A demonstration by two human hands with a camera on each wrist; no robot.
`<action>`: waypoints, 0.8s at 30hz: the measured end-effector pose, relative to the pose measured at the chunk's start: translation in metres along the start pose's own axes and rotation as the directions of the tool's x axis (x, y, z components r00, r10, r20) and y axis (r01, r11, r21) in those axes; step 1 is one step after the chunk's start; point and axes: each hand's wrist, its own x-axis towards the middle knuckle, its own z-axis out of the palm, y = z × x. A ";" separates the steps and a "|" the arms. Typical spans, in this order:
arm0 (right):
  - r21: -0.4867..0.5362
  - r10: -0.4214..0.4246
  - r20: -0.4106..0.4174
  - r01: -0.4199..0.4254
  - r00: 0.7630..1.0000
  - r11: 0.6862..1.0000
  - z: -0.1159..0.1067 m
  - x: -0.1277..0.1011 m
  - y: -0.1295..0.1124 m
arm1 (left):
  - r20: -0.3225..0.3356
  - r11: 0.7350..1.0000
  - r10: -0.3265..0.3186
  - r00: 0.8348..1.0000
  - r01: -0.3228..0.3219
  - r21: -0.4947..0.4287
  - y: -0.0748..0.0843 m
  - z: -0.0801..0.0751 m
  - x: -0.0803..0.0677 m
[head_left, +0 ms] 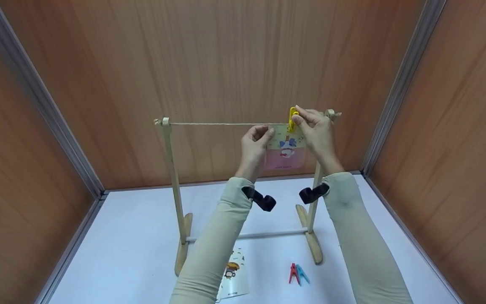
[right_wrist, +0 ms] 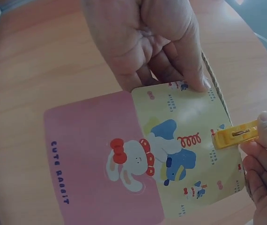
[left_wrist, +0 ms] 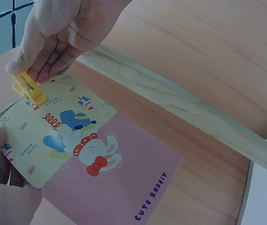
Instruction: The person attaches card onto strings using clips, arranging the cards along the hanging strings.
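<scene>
A yellow and pink rabbit card (head_left: 285,157) hangs upright against the rope (head_left: 226,124) of a wooden stand. My left hand (head_left: 255,147) pinches the card's upper left corner between thumb and fingers. At the middle of the card's top edge, a yellow clothespin (head_left: 291,119) sits over the rope and card. Thumb and fingers of my right hand (head_left: 317,131) pinch this clothespin by its handle end, seen closely in the right wrist view, where the clothespin (right_wrist: 236,134) lies across the card's edge.
The wooden stand (head_left: 173,177) rises from a white table (head_left: 133,236). A red clothespin (head_left: 293,273) and a blue clothespin (head_left: 302,274) lie in front of it. Another printed card (head_left: 235,276) lies partly under my left forearm. Wooden panels (head_left: 243,55) enclose the table.
</scene>
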 end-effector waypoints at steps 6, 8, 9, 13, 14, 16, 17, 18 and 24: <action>-0.031 -0.013 0.011 0.013 1.000 0.999 0.000 -0.002 0.002 | 0.008 1.000 -0.011 1.000 0.011 -0.006 0.001 -0.003 0.000; -0.028 -0.017 0.007 0.017 1.000 0.999 0.000 -0.003 0.003 | 0.008 1.000 -0.014 1.000 0.014 0.012 0.002 -0.004 0.000; -0.020 -0.022 0.003 0.022 1.000 1.000 0.000 -0.002 0.003 | 0.010 1.000 -0.015 1.000 0.014 0.017 0.002 -0.004 0.000; 0.026 -0.036 -0.009 0.036 0.999 0.999 0.001 -0.001 0.005 | 0.010 0.999 -0.021 1.000 0.021 0.034 0.003 -0.007 0.001; 0.043 -0.039 -0.012 0.040 0.999 0.998 0.001 -0.001 0.006 | 0.012 0.999 -0.023 1.000 0.022 0.032 0.003 -0.008 0.002; 0.078 -0.045 -0.017 0.047 0.999 0.996 0.002 -0.001 0.007 | 0.015 0.999 -0.022 1.000 0.021 0.034 0.003 -0.011 0.002; 0.091 -0.048 -0.021 0.050 0.999 0.995 0.001 -0.001 0.007 | 0.019 0.999 -0.020 1.000 0.019 0.036 0.003 -0.012 0.002; 0.105 -0.051 -0.026 0.053 0.998 0.993 0.001 -0.001 0.008 | 0.025 0.999 -0.016 1.000 0.015 0.034 0.003 -0.013 0.002; 0.141 -0.063 -0.045 0.068 0.997 0.988 0.001 -0.003 0.006 | 0.059 0.999 0.019 0.998 -0.021 0.032 0.000 -0.018 -0.001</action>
